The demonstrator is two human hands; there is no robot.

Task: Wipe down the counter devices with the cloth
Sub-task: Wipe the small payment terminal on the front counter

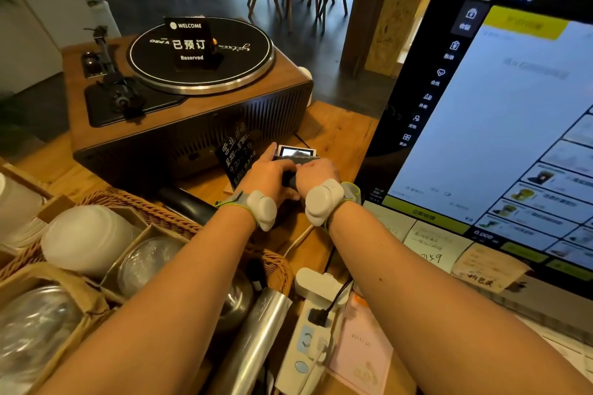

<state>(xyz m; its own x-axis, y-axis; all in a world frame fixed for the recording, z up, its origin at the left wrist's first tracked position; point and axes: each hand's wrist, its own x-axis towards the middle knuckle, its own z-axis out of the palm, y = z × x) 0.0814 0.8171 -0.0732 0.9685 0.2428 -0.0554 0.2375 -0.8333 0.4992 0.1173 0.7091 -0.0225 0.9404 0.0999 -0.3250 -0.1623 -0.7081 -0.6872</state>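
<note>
near the middle of the frame a small device (296,152) with a lit screen is seen on the wooden worktop (337,135), just beyond both hands. the left hand (269,176) is laid on its left side, fingers (268,152) stretched and touching its edge. the right hand (316,173) is curled together over a dark grey cloth (305,162) pressed on the device. a record player (192,86) stands in the upper left.

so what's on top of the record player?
On the record player: a black "Reserved" sign standing on the platter, plus the tonearm at its left. The platter area beneath the sign is covered.
</note>
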